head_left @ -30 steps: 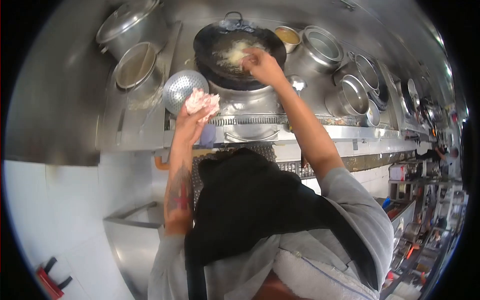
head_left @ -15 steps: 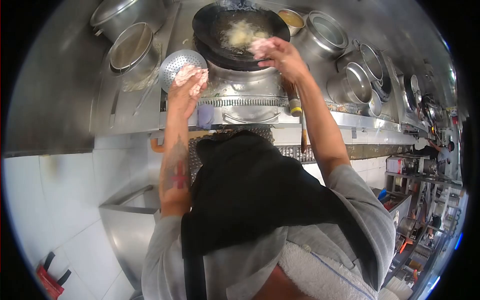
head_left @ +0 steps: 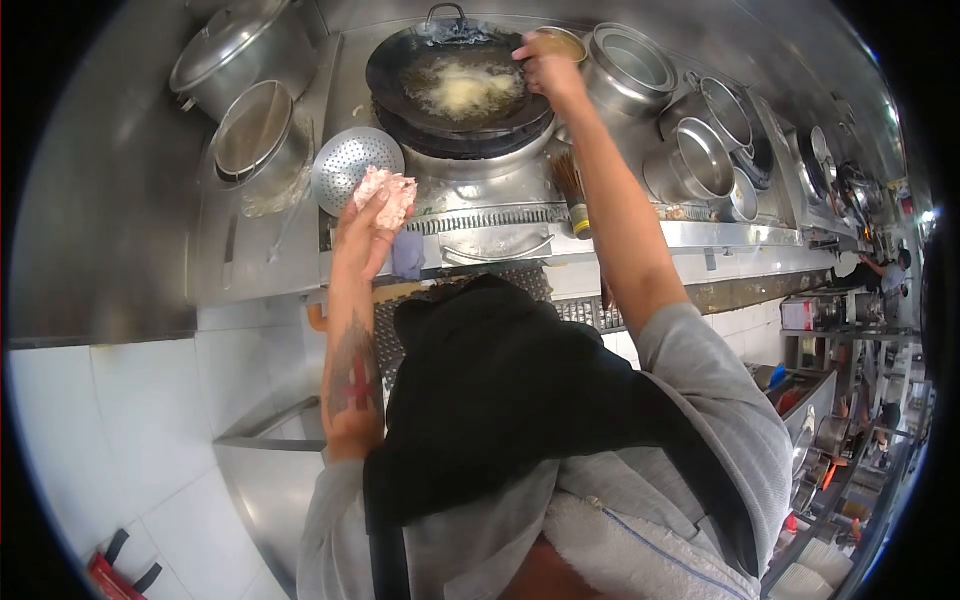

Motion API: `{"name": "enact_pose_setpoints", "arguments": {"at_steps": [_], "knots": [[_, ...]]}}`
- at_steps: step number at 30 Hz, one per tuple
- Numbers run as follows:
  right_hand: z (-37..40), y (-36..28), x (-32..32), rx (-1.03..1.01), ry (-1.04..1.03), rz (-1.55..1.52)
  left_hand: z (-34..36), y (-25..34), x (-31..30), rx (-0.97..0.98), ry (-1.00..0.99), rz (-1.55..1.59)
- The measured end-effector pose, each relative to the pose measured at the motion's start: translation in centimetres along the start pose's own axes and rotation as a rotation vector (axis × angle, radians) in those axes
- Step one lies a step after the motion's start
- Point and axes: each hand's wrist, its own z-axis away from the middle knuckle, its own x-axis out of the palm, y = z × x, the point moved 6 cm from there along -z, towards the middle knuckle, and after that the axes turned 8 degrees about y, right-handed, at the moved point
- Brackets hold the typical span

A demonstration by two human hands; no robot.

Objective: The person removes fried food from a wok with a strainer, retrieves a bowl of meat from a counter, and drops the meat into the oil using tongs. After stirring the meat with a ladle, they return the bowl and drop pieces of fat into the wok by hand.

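In my left hand is a lump of pale pink raw meat, held just in front of a perforated metal skimmer. My right hand is over the right rim of a black wok, close to a small bowl of yellowish liquid. Its fingers are bent together and blurred; what they hold, if anything, cannot be made out. Pale battered-looking food bubbles in oil at the middle of the wok.
A lidded pot and a strainer pot are at the left. Several metal pots stand to the right. A bamboo brush and a purple cloth are near the front edge. Another person is far right.
My right hand has moved up and slightly right, and the pink meat seen in its fingers no longer shows. My left hand still holds its lump.
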Motion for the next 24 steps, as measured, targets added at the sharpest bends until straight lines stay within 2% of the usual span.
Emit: {"name": "enact_pose_setpoints", "arguments": {"at_steps": [2,4,5,6,8,9,10,12,14,15,17,20,21,22,24], "knots": [[-0.9,1.6,-0.1,-0.104,0.21,0.645,0.6,0.0,1.2,-0.023,-0.072,0.087],[0.9,2.3,1.8,-0.027,0.096,1.001,0.8,0.2,1.8,-0.028,-0.103,0.103],[1.6,2.1,2.3,-0.113,0.058,1.134,1.0,0.2,2.1,-0.04,-0.129,0.119],[1.5,1.9,2.5,-0.12,0.043,1.13,1.2,0.3,2.0,-0.03,-0.118,0.122],[1.3,1.2,2.2,-0.066,0.2,1.167,1.6,0.3,2.0,0.002,-0.143,0.085],[2.0,-1.4,3.6,-0.255,0.29,1.165,1.7,0.3,1.9,0.014,-0.14,0.072],[2.7,-2.7,4.9,-0.258,0.276,1.157,1.7,0.5,1.8,0.021,-0.126,0.072],[7.6,-7.3,10.2,-0.164,0.036,0.69,1.8,0.5,1.9,0.07,-0.126,-0.065],[11.9,-8.6,14.7,-0.211,-0.35,0.526,1.2,-0.1,2.3,0.088,-0.111,-0.052],[13.4,-8.6,15.7,-0.203,-0.347,0.527,0.8,-0.3,2.1,0.126,-0.077,-0.106],[15.7,-9.4,17.4,-0.411,-0.405,0.637,0.4,-0.3,3.0,0.142,-0.024,-0.119],[16.1,-9.3,17.0,-0.454,-0.311,0.687,-0.4,-1.0,2.0,0.154,0.013,-0.176],[15.6,-9.7,16.2,-0.364,-0.331,0.686,-0.4,-0.6,2.1,0.156,0.008,-0.181],[14.7,-9.4,14.8,-0.364,-0.326,0.684,-0.2,-0.5,1.9,0.1,0.017,-0.14],[11.7,-7.2,10.4,-0.055,-0.269,0.572,0.4,-0.1,1.5,0.043,0.02,-0.099]]}}
